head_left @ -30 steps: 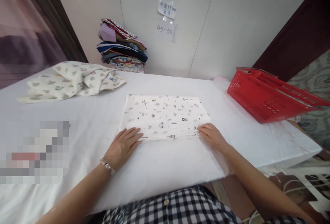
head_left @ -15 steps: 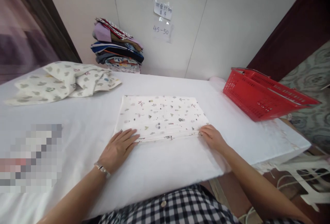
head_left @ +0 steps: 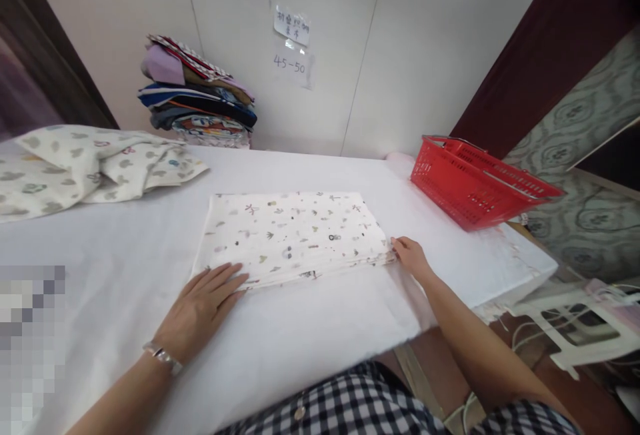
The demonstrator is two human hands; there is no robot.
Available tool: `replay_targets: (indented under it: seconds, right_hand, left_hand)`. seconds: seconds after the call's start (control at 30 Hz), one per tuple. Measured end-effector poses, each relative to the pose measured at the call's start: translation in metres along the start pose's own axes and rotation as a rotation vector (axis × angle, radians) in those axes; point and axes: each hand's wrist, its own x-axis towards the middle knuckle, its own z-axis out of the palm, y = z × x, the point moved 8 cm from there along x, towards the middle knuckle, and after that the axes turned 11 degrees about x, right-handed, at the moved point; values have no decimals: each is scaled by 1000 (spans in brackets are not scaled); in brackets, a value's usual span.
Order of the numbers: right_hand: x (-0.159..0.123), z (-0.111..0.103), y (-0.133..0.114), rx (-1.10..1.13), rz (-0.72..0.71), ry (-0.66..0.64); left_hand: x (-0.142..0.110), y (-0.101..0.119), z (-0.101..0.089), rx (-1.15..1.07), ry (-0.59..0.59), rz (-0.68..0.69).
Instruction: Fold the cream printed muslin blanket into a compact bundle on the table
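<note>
Beyond and left of the left fingers (head_left: 231, 285), the way is obstructed by the crumpled cloth (head_left: 117, 167); farther back, it is closed off by the fabric stack (head_left: 200, 100) and wall (head_left: 430, 41). Beyond and right of the right fingers (head_left: 406, 249), passage is blocked by the red basket (head_left: 450, 185). Free room is offered on the surface (head_left: 383, 185) between basket and folded cloth (head_left: 300, 229), and nearer, between both hands' fingers.

Head cam, my one view | worn above the near edge of the counter (head_left: 320, 328) | I look forward and down, past the checked shirt (head_left: 350, 400), toward the wall (head_left: 425, 75) | hands (head_left: 200, 308) near, wall farther | lower left is pixelated; I can't tell what lies there
</note>
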Motion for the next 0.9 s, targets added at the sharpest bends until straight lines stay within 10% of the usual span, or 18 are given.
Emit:
replay_targets:
  seconds: [0.9]
  right_hand:
    - [0,5,-19,8,239,-280]
  left_hand:
    - [1,-1,-1,-39,28,-11]
